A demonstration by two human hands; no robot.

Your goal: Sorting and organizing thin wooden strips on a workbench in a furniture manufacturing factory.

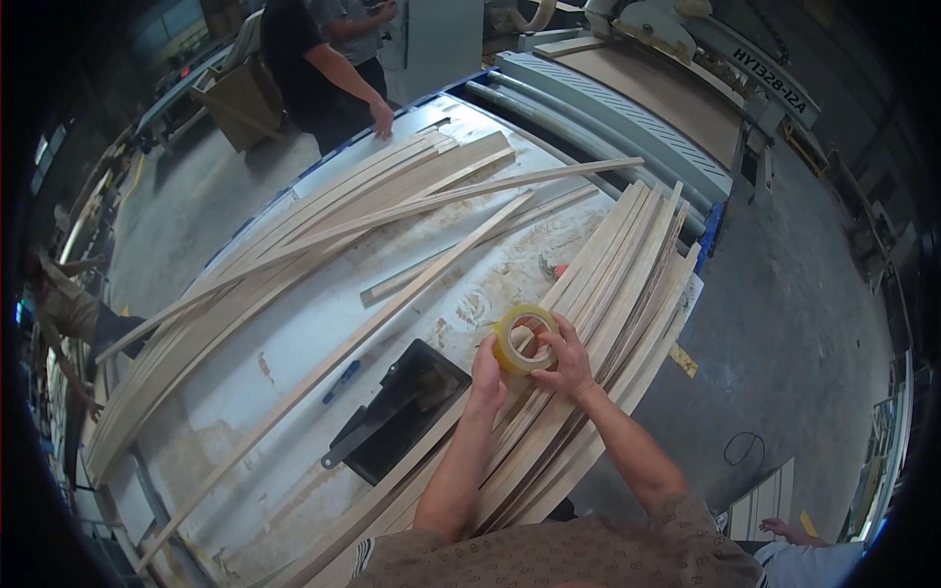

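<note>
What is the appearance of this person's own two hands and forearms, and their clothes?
The left hand and right hand have no gloves, and no watch is visible. Both forearms are bare up to a brown shirt with small dark markings.

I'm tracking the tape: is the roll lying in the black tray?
No, the left hand and right hand hold the tape above the wood strips.

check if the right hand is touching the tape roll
Touching: the head view shows the right hand gripping the yellow tape roll by its right side.
</note>
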